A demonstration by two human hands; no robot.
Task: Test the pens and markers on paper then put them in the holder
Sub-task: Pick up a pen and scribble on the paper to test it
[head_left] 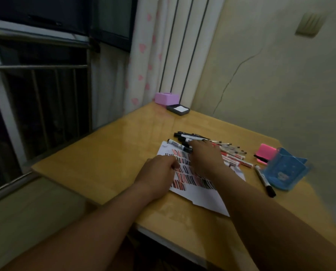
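Note:
A white paper (204,196) covered in rows of red and black test strokes lies on the wooden table (108,165). My left hand (157,171) rests on the paper's left part with its fingers loosely curled. My right hand (204,155) reaches over the paper's far edge onto a pile of black markers (190,136), its fingertips hidden among them. One black-and-white marker (177,144) lies at the paper's far corner. Red-and-white pens (237,162) spread to the right of my right hand. A blue pen holder (284,171) stands at the right, with a single black marker (265,180) lying beside it.
A pink pad (265,153) lies behind the holder. In the far corner sit a pink box (166,98) and a dark tray with a white sheet (178,109). A window with bars is to the left; curtain and wall lie behind the table.

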